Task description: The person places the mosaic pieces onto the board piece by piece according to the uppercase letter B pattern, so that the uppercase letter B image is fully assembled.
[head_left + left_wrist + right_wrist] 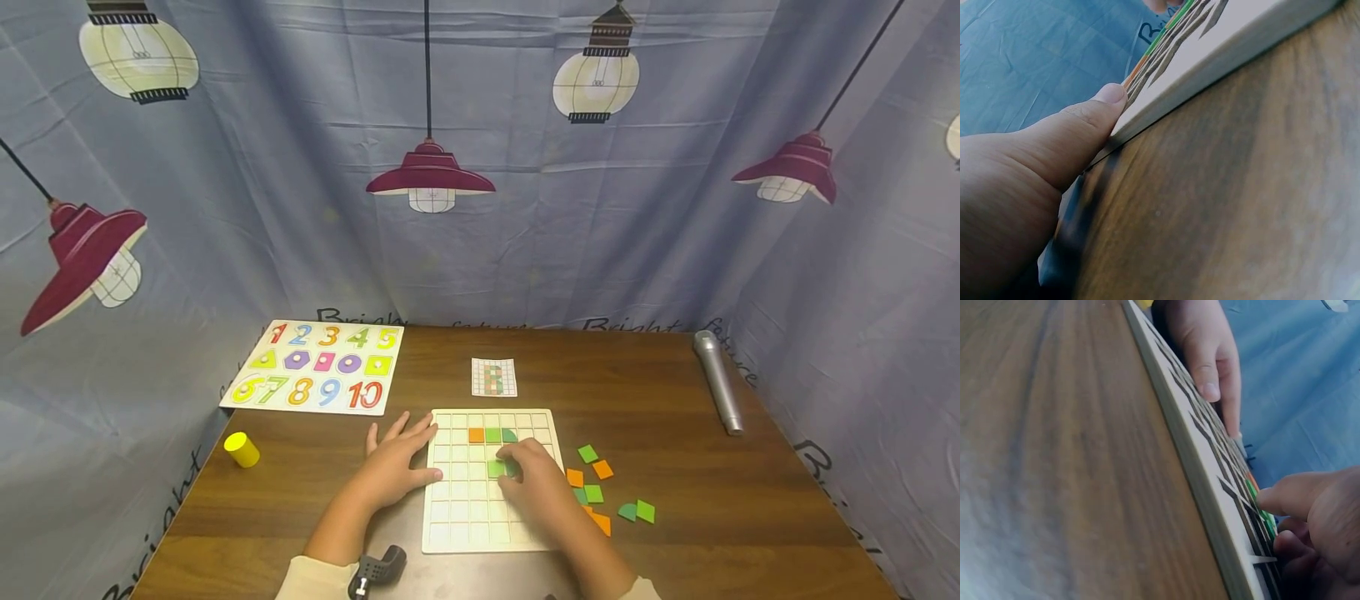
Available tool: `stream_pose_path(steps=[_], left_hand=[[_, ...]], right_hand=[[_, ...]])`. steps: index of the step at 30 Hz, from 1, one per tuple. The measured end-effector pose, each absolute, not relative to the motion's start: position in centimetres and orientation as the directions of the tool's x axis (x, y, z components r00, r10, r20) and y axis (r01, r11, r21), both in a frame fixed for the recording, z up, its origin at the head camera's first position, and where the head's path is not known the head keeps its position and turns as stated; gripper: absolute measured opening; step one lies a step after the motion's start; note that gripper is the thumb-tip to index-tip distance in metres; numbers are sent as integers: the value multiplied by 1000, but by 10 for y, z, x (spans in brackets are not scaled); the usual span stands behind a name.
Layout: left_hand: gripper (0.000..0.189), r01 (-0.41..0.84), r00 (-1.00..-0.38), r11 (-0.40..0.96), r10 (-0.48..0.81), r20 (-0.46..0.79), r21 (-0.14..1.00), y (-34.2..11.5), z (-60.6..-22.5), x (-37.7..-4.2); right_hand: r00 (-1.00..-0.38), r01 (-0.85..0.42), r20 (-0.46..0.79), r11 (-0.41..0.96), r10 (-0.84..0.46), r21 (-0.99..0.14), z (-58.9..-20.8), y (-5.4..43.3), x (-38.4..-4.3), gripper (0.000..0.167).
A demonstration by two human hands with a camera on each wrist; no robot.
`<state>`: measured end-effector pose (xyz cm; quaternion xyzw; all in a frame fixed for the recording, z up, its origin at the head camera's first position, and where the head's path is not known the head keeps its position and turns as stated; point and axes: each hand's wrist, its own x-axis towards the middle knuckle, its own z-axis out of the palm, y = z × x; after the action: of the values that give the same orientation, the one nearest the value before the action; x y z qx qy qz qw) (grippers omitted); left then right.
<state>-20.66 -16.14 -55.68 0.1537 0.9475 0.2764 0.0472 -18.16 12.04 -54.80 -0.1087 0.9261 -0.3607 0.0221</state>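
Note:
A pale wooden grid board [450, 511] lies flat on the table. In its upper row sit an orange square tile [476, 435], a light green square tile [492, 435] and a dark green rounded tile [509, 435]. Two rows nearer is another light green square tile [496, 469]. Right beside it, my right hand [542, 487] holds a dark green tile [512, 468] between thumb and fingertips, partly hidden by them. My left hand [397, 467] rests with spread fingers at the board's left edge. In the left wrist view its thumb [1088, 119] touches that edge.
Several loose orange, light green and dark green tiles [593, 493] lie right of the board. Behind it is a small pattern card [493, 367]. A number-and-shape puzzle board [311, 402], a yellow cylinder [242, 449] and a silver microphone [718, 383] are farther out.

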Motion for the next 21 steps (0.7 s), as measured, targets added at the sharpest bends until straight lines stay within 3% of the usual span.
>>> stream_pose_path(steps=[10, 21], left_hand=[[80, 256, -949, 802, 314, -16, 539, -161, -556, -205], [80, 257, -950, 801, 312, -10, 541, -160, -554, -205]], right_hand=[[-989, -97, 0, 640, -150, -762, -549, 138, -181, 30], [-996, -91, 47, 733, -81, -674, -537, 175, -186, 30]])
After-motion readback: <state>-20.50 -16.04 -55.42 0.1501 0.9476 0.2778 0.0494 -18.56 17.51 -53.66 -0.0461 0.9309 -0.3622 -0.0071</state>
